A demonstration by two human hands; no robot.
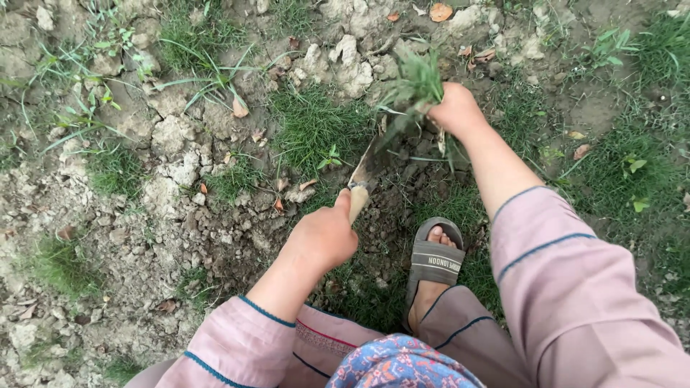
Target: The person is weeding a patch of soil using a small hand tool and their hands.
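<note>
My left hand [325, 233] grips the wooden handle of a small digging tool [363, 179], whose blade points up and away into dark loosened soil. My right hand [455, 109] is closed around a tuft of green grass [413, 90] and holds it just above the ground, right beside the blade's tip. Both arms wear pink sleeves with blue trim. The blade's end is partly hidden by soil and grass.
My foot in a grey slide sandal [431, 262] rests just right of the dug patch. Pale dry clods of earth [345, 65] lie at the top and left. Grass patches [313, 126] and dry leaves are scattered around.
</note>
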